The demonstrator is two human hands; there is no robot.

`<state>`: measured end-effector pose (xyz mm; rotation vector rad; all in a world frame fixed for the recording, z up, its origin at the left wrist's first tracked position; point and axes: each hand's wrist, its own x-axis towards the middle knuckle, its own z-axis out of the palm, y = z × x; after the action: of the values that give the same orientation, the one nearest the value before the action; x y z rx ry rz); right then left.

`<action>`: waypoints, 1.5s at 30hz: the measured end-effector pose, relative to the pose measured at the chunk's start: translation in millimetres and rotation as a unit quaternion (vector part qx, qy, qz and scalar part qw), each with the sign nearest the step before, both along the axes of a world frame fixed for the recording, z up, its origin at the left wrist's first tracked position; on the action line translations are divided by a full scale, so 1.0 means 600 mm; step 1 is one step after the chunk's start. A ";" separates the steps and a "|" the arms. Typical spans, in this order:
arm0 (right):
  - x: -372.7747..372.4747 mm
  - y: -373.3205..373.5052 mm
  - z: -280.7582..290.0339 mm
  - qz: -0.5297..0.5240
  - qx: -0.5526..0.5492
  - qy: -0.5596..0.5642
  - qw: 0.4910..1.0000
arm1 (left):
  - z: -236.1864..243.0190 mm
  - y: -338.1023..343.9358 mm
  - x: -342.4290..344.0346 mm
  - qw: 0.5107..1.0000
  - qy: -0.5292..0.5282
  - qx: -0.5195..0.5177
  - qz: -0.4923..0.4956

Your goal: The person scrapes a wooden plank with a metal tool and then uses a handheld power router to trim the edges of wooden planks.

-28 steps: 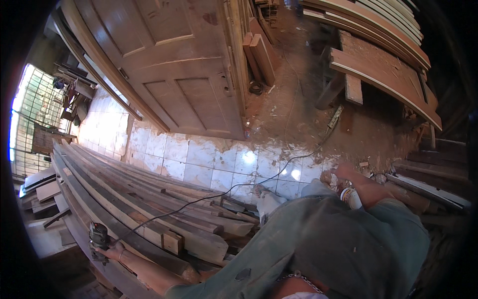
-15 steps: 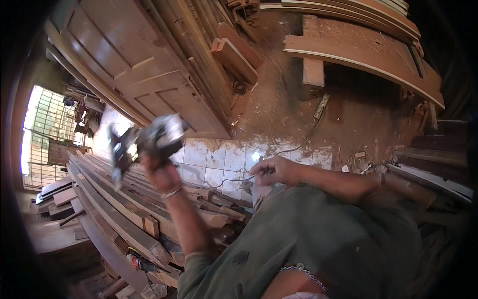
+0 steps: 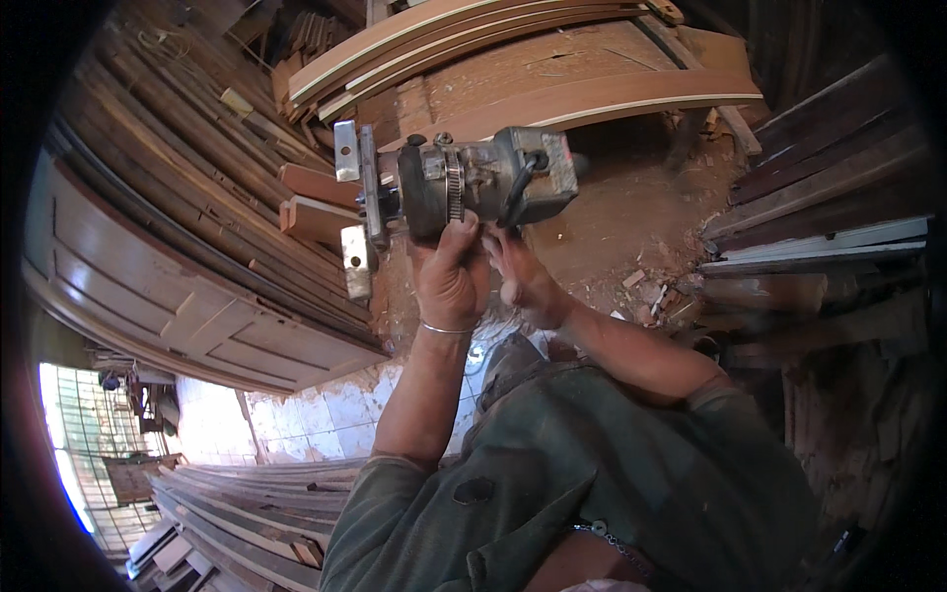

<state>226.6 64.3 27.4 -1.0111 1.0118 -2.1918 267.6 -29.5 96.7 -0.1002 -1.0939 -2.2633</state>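
A worn dark-metal power tool, with a banded round body and flat metal base pieces, is held up in the middle of the view. My left hand is closed round the underside of its body, thumb beside the steel band. My right hand is just right of the left one, beneath the tool's boxy end and dark cord loop. Its fingers curl up toward the tool, partly hidden, and I cannot make out what they grip.
Curved boards lie across the top. A panelled door and leaning planks stand at left. Long timber is stacked lower left, by a tiled floor. Dark planks line the right, beside scattered offcuts.
My left hand has lifted the tool from above the lower-left timber to the centre. My right hand has moved up beside it. The view has swung, shifting the door left and down.
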 end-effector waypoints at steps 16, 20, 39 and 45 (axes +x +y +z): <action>-0.301 -0.046 0.122 -0.141 -0.128 -0.012 0.982 | 0.025 0.025 -0.226 0.990 -0.077 0.052 -0.106; -0.355 -0.042 0.146 -0.184 -0.045 0.007 0.982 | -0.042 0.030 -0.278 0.992 -0.091 0.038 -0.079; -0.654 -0.119 0.114 0.051 0.116 0.175 0.976 | 0.163 -0.174 -0.524 0.756 -0.183 -0.604 0.172; -0.762 -0.133 0.158 0.001 0.230 0.302 0.925 | 0.160 -0.145 -0.587 0.730 -0.245 -0.541 0.338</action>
<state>-230.6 -15.6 122.1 -1.4726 1.6910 -1.5239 -84.7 -116.5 192.9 0.3953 -2.1660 -0.7785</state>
